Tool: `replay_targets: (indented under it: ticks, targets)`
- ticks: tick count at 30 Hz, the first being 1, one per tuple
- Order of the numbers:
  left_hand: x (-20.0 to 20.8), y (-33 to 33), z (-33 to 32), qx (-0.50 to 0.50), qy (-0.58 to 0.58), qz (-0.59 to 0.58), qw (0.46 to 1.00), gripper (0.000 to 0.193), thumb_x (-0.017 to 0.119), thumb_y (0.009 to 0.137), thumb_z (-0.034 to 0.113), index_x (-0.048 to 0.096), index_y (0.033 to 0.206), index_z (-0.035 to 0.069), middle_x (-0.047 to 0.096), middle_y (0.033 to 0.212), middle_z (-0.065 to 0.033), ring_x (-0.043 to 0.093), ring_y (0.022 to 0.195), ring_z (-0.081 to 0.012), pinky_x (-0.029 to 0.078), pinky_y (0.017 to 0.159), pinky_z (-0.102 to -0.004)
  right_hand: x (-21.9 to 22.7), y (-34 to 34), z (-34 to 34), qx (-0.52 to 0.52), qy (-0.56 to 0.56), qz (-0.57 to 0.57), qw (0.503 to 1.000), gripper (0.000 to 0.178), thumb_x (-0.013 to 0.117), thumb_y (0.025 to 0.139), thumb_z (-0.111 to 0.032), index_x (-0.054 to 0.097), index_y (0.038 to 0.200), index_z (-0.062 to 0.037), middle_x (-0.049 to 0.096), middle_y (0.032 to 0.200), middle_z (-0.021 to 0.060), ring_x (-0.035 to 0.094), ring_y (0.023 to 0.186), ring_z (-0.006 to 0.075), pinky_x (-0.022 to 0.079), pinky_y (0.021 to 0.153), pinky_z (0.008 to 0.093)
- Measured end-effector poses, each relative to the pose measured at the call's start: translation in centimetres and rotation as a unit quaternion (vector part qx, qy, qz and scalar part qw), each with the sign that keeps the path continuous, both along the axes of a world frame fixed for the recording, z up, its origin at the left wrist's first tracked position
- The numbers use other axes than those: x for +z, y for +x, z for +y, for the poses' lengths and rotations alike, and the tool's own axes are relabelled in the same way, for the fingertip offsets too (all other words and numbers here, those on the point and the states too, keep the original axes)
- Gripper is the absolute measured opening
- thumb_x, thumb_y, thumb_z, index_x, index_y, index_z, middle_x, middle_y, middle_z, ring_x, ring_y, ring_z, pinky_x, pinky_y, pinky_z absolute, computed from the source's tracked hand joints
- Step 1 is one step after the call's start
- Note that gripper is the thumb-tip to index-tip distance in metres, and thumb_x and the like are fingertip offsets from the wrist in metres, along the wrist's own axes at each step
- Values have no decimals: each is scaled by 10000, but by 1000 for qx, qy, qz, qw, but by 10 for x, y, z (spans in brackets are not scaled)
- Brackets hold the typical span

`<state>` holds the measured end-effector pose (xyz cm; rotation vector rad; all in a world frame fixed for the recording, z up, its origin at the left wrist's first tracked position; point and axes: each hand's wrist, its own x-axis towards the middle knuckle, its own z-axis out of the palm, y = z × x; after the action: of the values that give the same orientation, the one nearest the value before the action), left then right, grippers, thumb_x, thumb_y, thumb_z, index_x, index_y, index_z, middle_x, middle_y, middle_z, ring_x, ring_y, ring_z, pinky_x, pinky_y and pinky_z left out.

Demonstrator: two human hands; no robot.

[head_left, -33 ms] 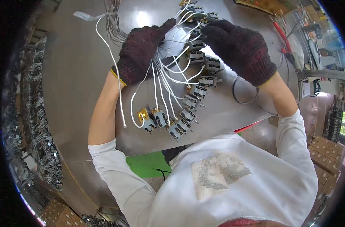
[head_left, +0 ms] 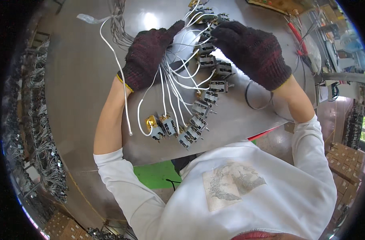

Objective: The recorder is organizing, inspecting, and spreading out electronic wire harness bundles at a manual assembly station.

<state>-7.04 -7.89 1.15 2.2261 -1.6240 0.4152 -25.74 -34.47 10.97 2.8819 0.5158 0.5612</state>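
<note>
Dark red-black knit gloves (head_left: 144,50). L hand (head_left: 150,56) curled over gathered white wires (head_left: 163,94); R hand (head_left: 248,52) fingertips at upper end of the row of grey components (head_left: 219,86). Can't tell if either's gripping; fingers partly hidden. Row curves from btwn hands twd person, on metal surface (head_left: 82,92).

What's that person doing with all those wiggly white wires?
A person in dark knitted gloves is handling white wires joined to small grey parts, which lie in a curved row on a grey table. The left hand is over the bundle where the wires fan out. The right hand has its fingertips by the parts near the row's far end; its exact grip is hidden.
</note>
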Motion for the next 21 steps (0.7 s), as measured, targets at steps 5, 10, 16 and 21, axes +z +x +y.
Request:
replay_targets:
  ticks: [5,10,16,21]
  targets:
    - [10,-8,0,-11,1,44,999,774,696,948,59,500,1696,105,744,1034,-173,713,941,-351,565,905,-468,0,-8,-1,-3,85,-9,996,277,806,997,-261,792,1273,-240,779,1314,3,794,964,267,632,725,400]
    - [13,-6,-3,-12,5,60,998,750,664,951,28,522,1684,100,751,1062,-184,718,960,-347,573,914,-468,2,-11,-11,41,482,150,862,307,850,968,-24,792,1266,-66,786,1282,94,795,1084,201,666,973,389]
    - [15,-8,-1,-10,9,34,999,734,640,970,19,520,1688,115,757,1073,-180,721,978,-344,571,941,-466,-7,0,-15,89,408,99,903,261,868,943,-188,848,1201,-159,814,1212,114,796,1045,333,651,944,420]
    - [17,-10,-1,18,38,30,999,722,635,974,13,532,1681,120,764,1091,-186,730,991,-339,578,934,-464,-4,1,-21,106,266,77,955,348,883,913,-98,834,1251,-169,781,1320,105,783,1104,325,648,937,407]
